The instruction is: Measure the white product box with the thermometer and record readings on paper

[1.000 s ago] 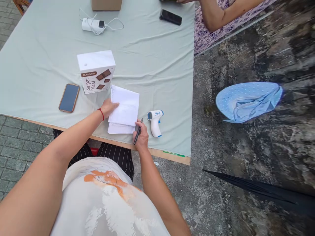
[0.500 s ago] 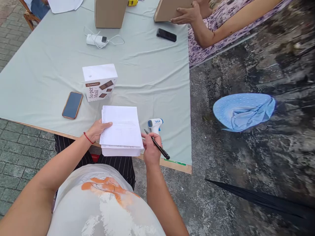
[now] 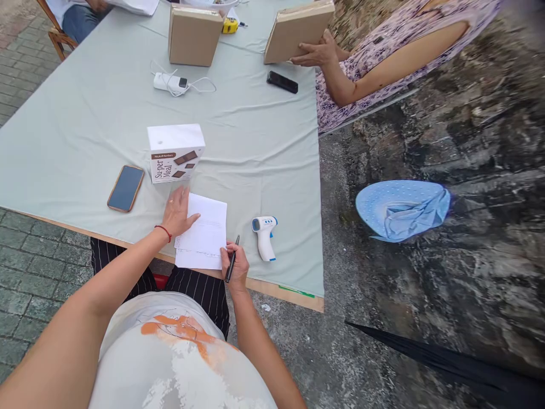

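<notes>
The notebook [image 3: 206, 227], white with printed lines and spiral binding at its left, lies at the table's near edge; a lower sheet juts out towards me. My left hand [image 3: 176, 213] rests on its upper left part, fingers stretched forward and thumb spread across the page. My right hand [image 3: 237, 267] is closed around a black pen [image 3: 231, 267], its thumb by the notebook's lower right edge. Right of that hand lies a white and blue infrared thermometer [image 3: 264, 238]. A white Super Meal box [image 3: 176, 153] stands just beyond my left fingertips.
A phone [image 3: 126, 188] lies left of the box. Farther back are a white device with a cable [image 3: 170, 83], a cardboard box [image 3: 193, 37], a yellow tape measure [image 3: 230, 25] and a black case [image 3: 283, 82]. Another person's hand [image 3: 317, 54] holds a second cardboard box [image 3: 296, 34].
The notebook has come down onto the table edge. My left hand has moved from gripping its side to lying over the page. My right hand shifted left with the pen, uncovering the thermometer.
</notes>
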The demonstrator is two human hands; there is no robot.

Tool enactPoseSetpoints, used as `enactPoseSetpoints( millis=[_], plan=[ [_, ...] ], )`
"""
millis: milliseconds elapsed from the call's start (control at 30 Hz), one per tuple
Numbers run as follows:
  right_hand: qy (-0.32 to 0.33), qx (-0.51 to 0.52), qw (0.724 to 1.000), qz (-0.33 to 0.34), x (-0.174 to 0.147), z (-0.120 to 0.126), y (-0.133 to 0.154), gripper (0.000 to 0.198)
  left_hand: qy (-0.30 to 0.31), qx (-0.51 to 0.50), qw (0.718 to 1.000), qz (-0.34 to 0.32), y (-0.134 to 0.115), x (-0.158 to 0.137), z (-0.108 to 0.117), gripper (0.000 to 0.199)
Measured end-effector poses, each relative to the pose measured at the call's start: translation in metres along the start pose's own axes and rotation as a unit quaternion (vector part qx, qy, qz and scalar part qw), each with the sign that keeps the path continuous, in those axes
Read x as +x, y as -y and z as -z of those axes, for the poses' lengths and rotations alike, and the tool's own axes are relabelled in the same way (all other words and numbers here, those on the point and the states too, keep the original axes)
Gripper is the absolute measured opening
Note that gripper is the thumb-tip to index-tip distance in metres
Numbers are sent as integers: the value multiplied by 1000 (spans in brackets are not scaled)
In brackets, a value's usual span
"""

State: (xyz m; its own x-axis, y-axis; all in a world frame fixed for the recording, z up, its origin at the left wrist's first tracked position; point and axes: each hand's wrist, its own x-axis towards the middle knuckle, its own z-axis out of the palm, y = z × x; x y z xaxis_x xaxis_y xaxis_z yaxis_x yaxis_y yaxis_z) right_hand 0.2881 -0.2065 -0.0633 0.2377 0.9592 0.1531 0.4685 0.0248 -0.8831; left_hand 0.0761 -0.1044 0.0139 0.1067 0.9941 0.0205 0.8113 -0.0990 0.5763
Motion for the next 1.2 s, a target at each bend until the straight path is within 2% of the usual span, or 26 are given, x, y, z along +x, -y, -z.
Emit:
enactPoseSetpoints(
  millis=[67, 133, 267, 367, 467, 567, 633, 733, 833, 933, 1033, 1100, 1200],
  plan=[
    [6, -11, 1000, 16, 1, 1, -1, 20, 36, 62, 996, -50, -7, 9, -2, 89],
    [9, -15, 1000, 25, 1, 2, -1, 19, 75, 112, 988, -72, -10, 13, -6, 95],
    [24, -27, 999, 32, 0, 6, 0, 21, 148, 167, 973, -62, -7, 4, -17, 89],
    [3, -43, 998, 38, 7, 12, 7, 30, 140, 175, 974, -43, -6, -7, -23, 82],
    [-37, -29, 998, 43, 29, 12, 24, 41, 141, 176, 974, -26, -10, -11, -25, 92],
    [-34, 22, 999, 36, 62, 1, 46, 45, 175, 183, 967, -15, -16, -8, -22, 113],
    [-13, 56, 998, 28, 83, -15, 59, 42, 187, 186, 964, -14, -19, -8, -20, 113],
    [16, 73, 995, 63, 107, -44, 66, 35, 176, 185, 967, -27, -17, -16, -17, 97],
    [88, 58, 987, 118, 117, -69, 58, 34, 154, 186, 968, -63, -10, -30, -14, 85],
    [141, 4, 978, 156, 112, -85, 42, 35, 130, 180, 970, -95, -4, -38, -8, 65],
    [169, -57, 965, 193, 100, -89, 29, 31, 93, 154, 981, -74, 0, -33, -2, 41],
    [187, -81, 957, 207, 94, -88, 24, 31, 59, 130, 988, -59, 3, -25, 0, 41],
    [207, -80, 953, 206, 91, -85, 20, 32, 44, 118, 988, -87, 8, -13, -2, 59]
  ],
)
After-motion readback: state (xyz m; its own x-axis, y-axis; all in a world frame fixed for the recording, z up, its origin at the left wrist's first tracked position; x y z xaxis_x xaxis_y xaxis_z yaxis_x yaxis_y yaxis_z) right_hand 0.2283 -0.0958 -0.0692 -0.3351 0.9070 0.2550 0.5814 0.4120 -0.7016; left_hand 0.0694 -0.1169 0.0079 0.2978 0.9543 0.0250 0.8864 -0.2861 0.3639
